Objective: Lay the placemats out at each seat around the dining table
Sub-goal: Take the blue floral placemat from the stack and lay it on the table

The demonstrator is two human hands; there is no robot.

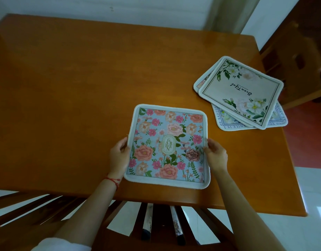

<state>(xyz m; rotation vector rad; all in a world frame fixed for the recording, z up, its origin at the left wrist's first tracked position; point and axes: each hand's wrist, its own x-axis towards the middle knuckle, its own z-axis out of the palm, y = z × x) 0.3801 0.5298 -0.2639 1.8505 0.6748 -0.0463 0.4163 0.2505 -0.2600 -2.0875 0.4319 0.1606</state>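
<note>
— Orange-brown wood all over: dining table (83, 87), seen from the head camera, near edge at the bottom of the view.

— And on it?

— Floral placemat (167, 145), pale blue ground with pink and peach blooms, "GARDEN" in an oval at its middle, white rim. Lies close to the near edge, a little right of centre, flat or very nearly flat on the wood; cannot tell whether its near side is lifted.

— Hands?

— Left hand (119, 156) on the mat's left rim, thumb over the top, fingers curled under the edge, pinching it. Red string round that wrist. Right hand (215, 153) likewise clamped on the right rim, thumb on the printed face, fingers hidden below. Both arms reaching in from the near edge.

— Anything else on the table?

— Stack of placemats (241, 93) towards the right edge, well apart from the floral one. Fanned, not squared up. Topmost cream with white flowers, green leaves and a thin dark frame line, script lettering upside down from here. Beneath, a blue-bordered mat with capital lettering round its edge peeking out at the near side, and slivers of at least one more at the left. Exact count hard to tell.

— Around the table?

— Slatted chair back (156, 223) tucked under the near edge, dark brown. Second chair (301, 57) beyond the right edge, near the far right corner. White wall past the far edge.
</note>
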